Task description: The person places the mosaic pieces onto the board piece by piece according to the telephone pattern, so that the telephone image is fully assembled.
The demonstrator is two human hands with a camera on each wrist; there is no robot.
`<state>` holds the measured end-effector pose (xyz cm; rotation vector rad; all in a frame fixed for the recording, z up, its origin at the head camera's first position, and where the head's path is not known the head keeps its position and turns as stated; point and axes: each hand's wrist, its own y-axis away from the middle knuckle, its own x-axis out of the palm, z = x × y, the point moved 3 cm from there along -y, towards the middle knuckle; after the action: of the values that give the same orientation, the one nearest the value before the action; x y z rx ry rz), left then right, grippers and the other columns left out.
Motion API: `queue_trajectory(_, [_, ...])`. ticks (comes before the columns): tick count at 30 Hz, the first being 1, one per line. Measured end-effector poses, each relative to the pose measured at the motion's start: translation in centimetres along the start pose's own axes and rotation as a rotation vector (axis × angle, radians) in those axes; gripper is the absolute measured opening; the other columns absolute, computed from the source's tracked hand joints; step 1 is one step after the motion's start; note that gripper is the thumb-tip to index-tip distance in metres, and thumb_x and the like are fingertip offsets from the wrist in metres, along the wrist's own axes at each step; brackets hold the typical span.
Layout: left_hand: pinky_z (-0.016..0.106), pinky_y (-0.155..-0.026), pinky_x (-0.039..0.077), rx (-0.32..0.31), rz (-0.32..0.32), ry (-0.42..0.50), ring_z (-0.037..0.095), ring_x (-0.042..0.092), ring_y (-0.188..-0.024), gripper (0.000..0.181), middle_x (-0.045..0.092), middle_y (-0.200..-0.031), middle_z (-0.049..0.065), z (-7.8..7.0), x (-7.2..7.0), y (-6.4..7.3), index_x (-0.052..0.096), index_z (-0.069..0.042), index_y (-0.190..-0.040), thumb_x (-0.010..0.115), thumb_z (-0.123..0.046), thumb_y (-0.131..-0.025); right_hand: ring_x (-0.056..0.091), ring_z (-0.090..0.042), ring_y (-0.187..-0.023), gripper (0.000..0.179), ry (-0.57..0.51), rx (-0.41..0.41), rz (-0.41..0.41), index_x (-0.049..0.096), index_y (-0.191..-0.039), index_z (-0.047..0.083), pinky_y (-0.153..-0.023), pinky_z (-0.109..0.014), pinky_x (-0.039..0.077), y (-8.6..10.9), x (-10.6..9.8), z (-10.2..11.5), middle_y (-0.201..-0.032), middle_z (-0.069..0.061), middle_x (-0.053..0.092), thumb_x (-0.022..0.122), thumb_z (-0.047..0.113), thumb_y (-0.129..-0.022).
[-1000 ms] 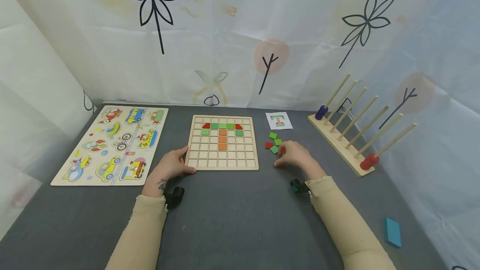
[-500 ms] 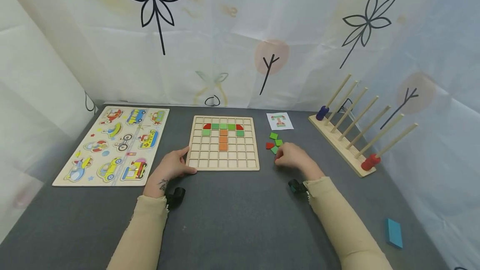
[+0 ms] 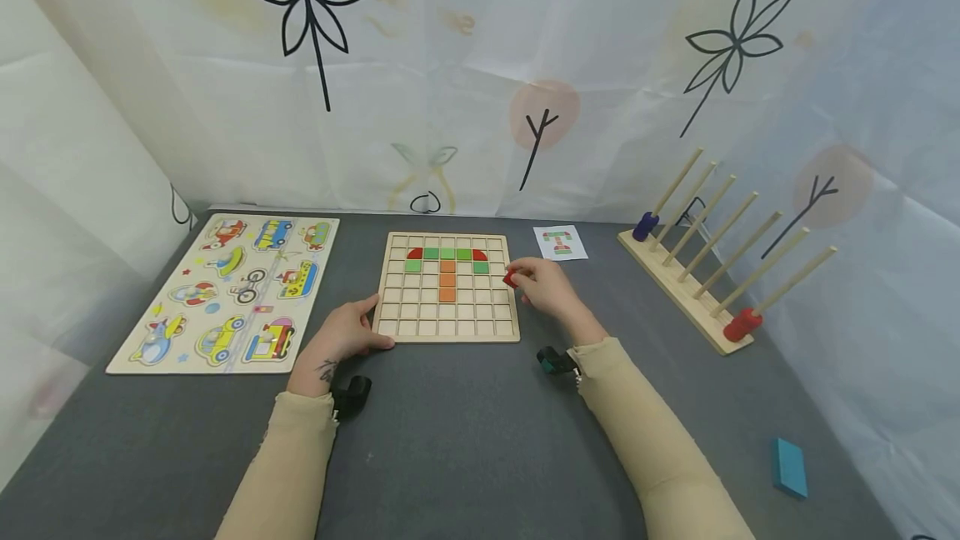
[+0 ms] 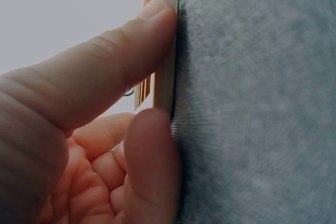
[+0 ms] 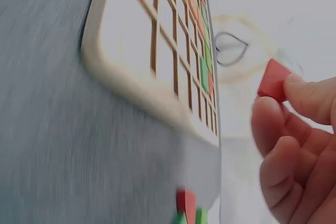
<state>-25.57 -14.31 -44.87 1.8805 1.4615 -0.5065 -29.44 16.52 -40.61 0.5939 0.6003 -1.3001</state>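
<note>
A wooden grid board [image 3: 447, 286] lies on the dark table, with green, orange and red tiles set in some of its squares. At its near-left corner, my left hand [image 3: 348, 330] grips the board, thumb on the near edge and a finger along the left side. Just over the board's right edge, my right hand [image 3: 551, 286] pinches a small red tile [image 5: 274, 81] between thumb and index finger. Loose red and green tiles [image 5: 186, 205] lie on the table beyond the board in the right wrist view; in the head view the right hand covers them.
A pattern card [image 3: 561, 242] lies behind the right hand. To the left is a vehicle puzzle board [image 3: 225, 294]. A wooden peg rack [image 3: 682, 286] with blue and red beads stands at right, and a blue block [image 3: 789, 467] lies nearer.
My right hand has picked up a red tile from the loose ones and carried it left to the grid board's right edge. The left hand stays at the corner.
</note>
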Motion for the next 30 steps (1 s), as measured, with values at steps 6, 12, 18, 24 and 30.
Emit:
queue_trajectory(6, [0.028, -0.051, 0.036, 0.003, 0.0, 0.001, 0.015, 0.046, -0.053, 0.092, 0.05, -0.066, 0.006, -0.1, -0.1, 0.1, 0.029, -0.004, -0.145, 0.08, -0.021, -0.07, 0.063, -0.028, -0.067, 0.028, 0.001, -0.079, 0.018, 0.061, -0.12, 0.008, -0.053, -0.025, 0.044, -1.4, 2.0, 1.8, -0.096, -0.011, 0.063, 0.053, 0.016, -0.094])
queue_trajectory(12, [0.028, -0.051, 0.036, 0.003, 0.004, 0.006, 0.015, 0.045, -0.054, 0.093, 0.05, -0.066, 0.006, -0.1, 0.0, 0.1, 0.028, -0.005, -0.145, 0.08, -0.022, -0.07, 0.058, -0.02, -0.068, 0.026, 0.093, -0.109, 0.046, 0.065, -0.115, 0.01, -0.057, -0.026, 0.041, -2.5, 3.7, 2.6, -0.099, -0.007, 0.065, 0.055, 0.017, -0.092])
queue_trajectory(18, [0.028, -0.051, 0.036, 0.0, 0.007, 0.003, 0.015, 0.045, -0.055, 0.093, 0.05, -0.067, 0.006, 0.0, 0.0, 0.0, 0.028, -0.005, -0.145, 0.08, -0.023, -0.07, 0.054, -0.016, -0.084, 0.025, 0.173, -0.075, 0.101, 0.068, -0.113, 0.016, -0.07, -0.03, 0.042, -2.9, 4.7, 2.9, -0.108, -0.004, 0.064, 0.054, 0.019, -0.092])
queue_trajectory(24, [0.027, -0.051, 0.035, 0.002, 0.002, 0.001, 0.014, 0.045, -0.053, 0.092, 0.049, -0.066, 0.005, 0.0, -0.1, 0.0, 0.029, -0.005, -0.145, 0.08, -0.022, -0.07, 0.057, -0.015, -0.086, 0.019, 0.182, -0.1, 0.124, 0.069, -0.106, 0.014, -0.078, -0.034, 0.045, -3.1, 5.2, 3.1, -0.102, -0.002, 0.065, 0.059, 0.018, -0.09])
queue_trajectory(30, [0.028, -0.05, 0.035, 0.003, 0.005, 0.002, 0.014, 0.045, -0.053, 0.092, 0.049, -0.066, 0.005, 0.0, 0.0, 0.0, 0.029, -0.004, -0.145, 0.08, -0.022, -0.07, 0.055, -0.014, -0.079, 0.006, 0.192, -0.124, 0.111, 0.067, -0.091, 0.015, -0.073, -0.032, 0.043, -3.3, 5.6, 3.0, -0.088, 0.001, 0.063, 0.063, 0.018, -0.088])
